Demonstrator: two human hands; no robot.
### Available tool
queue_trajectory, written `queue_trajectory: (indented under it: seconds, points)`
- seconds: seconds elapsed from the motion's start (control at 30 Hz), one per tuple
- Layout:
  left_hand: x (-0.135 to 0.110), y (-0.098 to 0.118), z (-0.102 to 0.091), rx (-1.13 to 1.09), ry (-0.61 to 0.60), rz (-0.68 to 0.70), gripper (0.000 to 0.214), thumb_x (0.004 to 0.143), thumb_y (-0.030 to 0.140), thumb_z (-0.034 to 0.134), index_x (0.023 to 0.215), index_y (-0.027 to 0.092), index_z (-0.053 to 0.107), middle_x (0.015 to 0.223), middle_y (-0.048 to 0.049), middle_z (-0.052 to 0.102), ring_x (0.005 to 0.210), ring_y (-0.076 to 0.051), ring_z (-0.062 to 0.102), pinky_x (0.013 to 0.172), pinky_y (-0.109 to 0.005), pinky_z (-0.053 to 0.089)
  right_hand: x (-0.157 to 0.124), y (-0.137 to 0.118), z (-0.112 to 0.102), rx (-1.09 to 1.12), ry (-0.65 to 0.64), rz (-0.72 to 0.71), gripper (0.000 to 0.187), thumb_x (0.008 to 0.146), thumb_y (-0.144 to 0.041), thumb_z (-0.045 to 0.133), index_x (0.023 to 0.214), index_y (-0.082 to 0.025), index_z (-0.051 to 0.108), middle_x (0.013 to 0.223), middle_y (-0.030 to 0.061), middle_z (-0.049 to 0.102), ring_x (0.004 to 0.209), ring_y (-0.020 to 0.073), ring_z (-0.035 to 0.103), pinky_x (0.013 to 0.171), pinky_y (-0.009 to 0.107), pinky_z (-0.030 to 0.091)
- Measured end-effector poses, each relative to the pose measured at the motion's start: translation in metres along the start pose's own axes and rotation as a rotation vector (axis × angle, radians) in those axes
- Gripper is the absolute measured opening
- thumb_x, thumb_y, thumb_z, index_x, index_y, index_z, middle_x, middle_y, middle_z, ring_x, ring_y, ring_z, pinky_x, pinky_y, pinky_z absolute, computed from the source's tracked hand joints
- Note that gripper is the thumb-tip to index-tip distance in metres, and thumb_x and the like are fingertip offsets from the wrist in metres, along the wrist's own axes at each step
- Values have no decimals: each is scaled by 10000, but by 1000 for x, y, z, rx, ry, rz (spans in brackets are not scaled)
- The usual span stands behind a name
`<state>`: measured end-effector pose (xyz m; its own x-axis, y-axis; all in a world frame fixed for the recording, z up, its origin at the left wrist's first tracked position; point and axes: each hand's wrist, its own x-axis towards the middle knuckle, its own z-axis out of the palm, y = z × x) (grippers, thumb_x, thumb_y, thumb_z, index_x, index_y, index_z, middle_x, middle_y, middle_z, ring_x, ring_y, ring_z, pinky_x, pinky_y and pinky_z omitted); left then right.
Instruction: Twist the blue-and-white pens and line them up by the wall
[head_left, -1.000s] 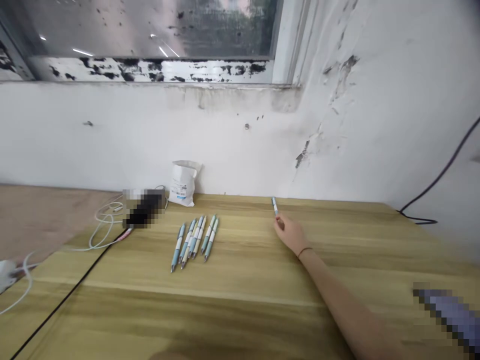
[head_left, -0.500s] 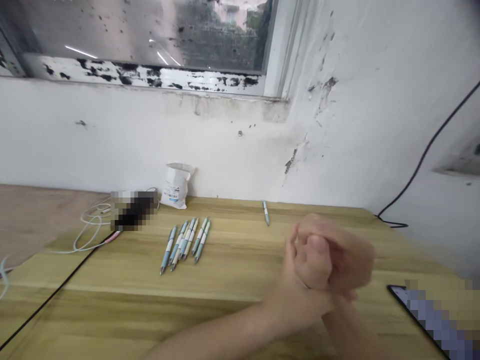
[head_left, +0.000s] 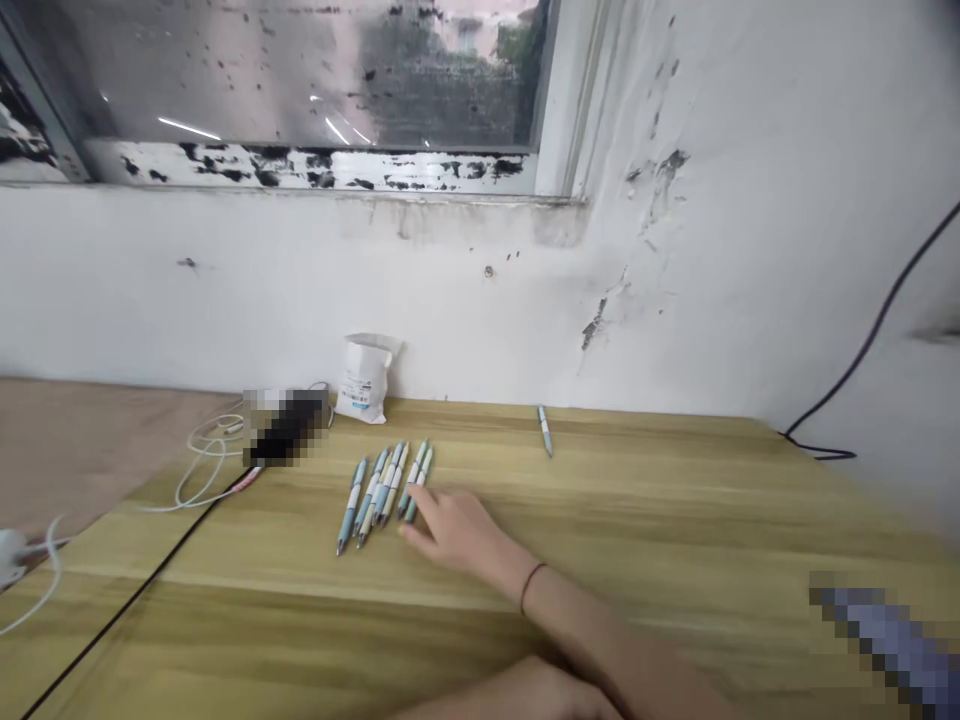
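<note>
A cluster of several slim click pens [head_left: 384,490] lies on the wooden table, in pale blue, green and cream with white bands. My right hand [head_left: 457,530], with a thin dark red cord at its wrist, reaches in from the lower right. Its thumb and index finger are apart at the lower ends of the two green pens [head_left: 415,483] on the cluster's right side; whether they touch them I cannot tell. My left hand [head_left: 551,690] is at the bottom edge beside the right forearm, its fingers cut off from view. Farther back, one blue pen [head_left: 544,431] lies alone.
Against the wall stands a white paper pouch [head_left: 365,378]. Left of it are a blurred-out dark object [head_left: 289,428], white cables [head_left: 199,470] and a black cord [head_left: 142,585]. At the right edge is a partly blurred-out device [head_left: 892,630].
Half a second ago both hands were clasped together at the right. They have parted: my right hand moved left to the pens, my left hand dropped to the bottom edge.
</note>
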<state>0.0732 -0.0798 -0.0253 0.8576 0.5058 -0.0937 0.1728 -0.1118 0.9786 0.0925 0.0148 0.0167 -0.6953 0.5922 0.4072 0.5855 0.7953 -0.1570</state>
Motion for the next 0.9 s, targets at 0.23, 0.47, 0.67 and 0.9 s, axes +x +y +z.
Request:
queue_trajectory:
  seconds: [0.23, 0.47, 0.67, 0.9]
  points:
    - [-5, 17, -2, 220, 108, 123, 274, 772, 137, 505, 976, 195, 679, 822, -3, 681, 670, -88, 580, 601, -142, 431, -1, -5, 22, -25, -33, 0, 113, 819, -282, 487, 882, -199, 530, 824, 28, 614, 744, 168, 544, 685, 275, 362]
    - [-15, 27, -3, 284, 111, 165, 223, 771, 125, 512, 908, 177, 681, 808, -8, 676, 693, -90, 588, 643, -143, 436, -16, 9, 12, -31, -47, 166, 167, 863, -259, 398, 940, -190, 529, 771, 28, 626, 684, 163, 558, 630, 262, 353]
    - [-23, 45, -55, 591, 571, 294, 185, 854, 195, 444, 897, 167, 622, 861, -48, 640, 816, -141, 580, 764, -239, 452, -66, 57, -10, 81, -93, 431, 257, 881, -246, 405, 1119, -180, 476, 851, 47, 655, 734, 171, 597, 643, 251, 393]
    - [21, 7, -129, 1312, 556, 103, 308, 901, 223, 402, 1190, 216, 507, 1075, -85, 607, 970, -225, 555, 856, -370, 426, -95, 93, -27, 197, 57, 453, 265, 929, -262, 368, 1154, -206, 497, 1052, 67, 636, 962, 181, 582, 822, 293, 422]
